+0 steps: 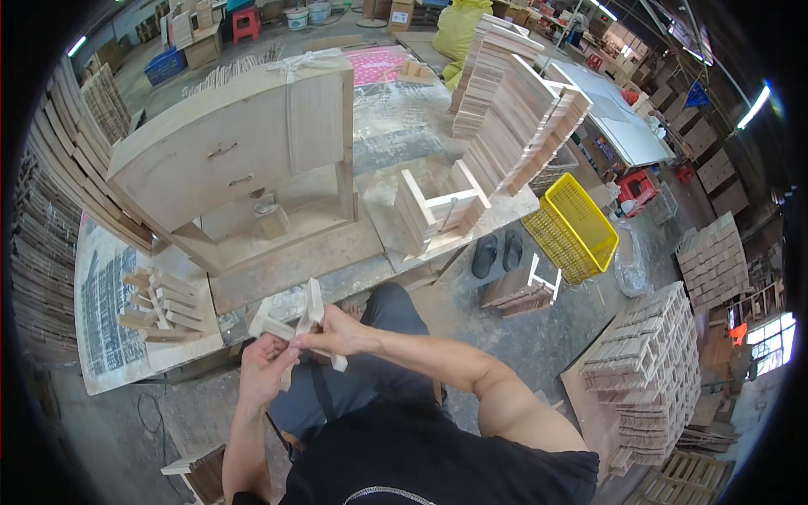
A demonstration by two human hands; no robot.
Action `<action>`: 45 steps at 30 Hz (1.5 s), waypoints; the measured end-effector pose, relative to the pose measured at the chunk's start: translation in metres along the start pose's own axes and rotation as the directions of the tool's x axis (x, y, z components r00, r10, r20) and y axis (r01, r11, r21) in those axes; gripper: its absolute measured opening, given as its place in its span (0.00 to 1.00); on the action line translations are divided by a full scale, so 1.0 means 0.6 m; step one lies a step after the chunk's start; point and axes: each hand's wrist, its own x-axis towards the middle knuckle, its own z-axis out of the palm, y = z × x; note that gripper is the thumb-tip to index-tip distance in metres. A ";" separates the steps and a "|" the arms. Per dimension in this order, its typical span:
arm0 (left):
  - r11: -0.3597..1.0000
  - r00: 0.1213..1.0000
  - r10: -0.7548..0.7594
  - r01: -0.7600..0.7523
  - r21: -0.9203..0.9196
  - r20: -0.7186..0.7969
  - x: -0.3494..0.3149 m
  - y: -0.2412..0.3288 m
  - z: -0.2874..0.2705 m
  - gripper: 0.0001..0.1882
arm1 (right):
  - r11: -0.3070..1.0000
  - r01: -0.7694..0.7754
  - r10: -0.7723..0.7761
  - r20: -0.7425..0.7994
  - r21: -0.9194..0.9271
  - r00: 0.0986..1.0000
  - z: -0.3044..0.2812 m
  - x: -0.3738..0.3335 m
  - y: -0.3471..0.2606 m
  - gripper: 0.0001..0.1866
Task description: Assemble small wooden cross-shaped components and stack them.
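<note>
Over my lap, just off the near edge of the workbench (295, 268), both hands hold a small pale wooden frame (313, 305) made of narrow slats. My left hand (266, 367) is closed around its left slat (274, 325). The fingers of my right hand (338, 332) pinch it near the middle, close to the left fingertips. One slat end (339, 363) sticks out below my right hand. My fingers hide how the slats join. Short wooden sticks (168, 305) lie in a loose pile on the bench to the left.
A wooden cabinet-like jig (240, 151) with two handles stands on the bench. To its right rise stacked wooden frames (522, 126) and a smaller stack (442, 210). A yellow crate (576, 227), slippers (497, 255) and more frames (523, 289) are on the floor. A big stack (648, 370) stands at right.
</note>
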 end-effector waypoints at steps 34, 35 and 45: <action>0.720 0.741 0.596 -0.323 0.614 -0.309 0.267 0.043 -0.054 0.12 | 0.469 0.080 -0.541 -0.215 -0.880 0.813 -0.150 0.183 -0.064 0.16; 0.704 0.753 0.588 -0.299 0.644 -0.294 0.281 0.046 -0.058 0.13 | 0.473 0.074 -0.538 -0.222 -0.878 0.813 -0.159 0.197 -0.064 0.16; 0.641 0.753 0.588 -0.212 0.737 -0.295 0.321 0.052 -0.084 0.14 | 0.376 0.005 -0.517 -0.205 -0.927 0.831 -0.173 0.248 -0.058 0.17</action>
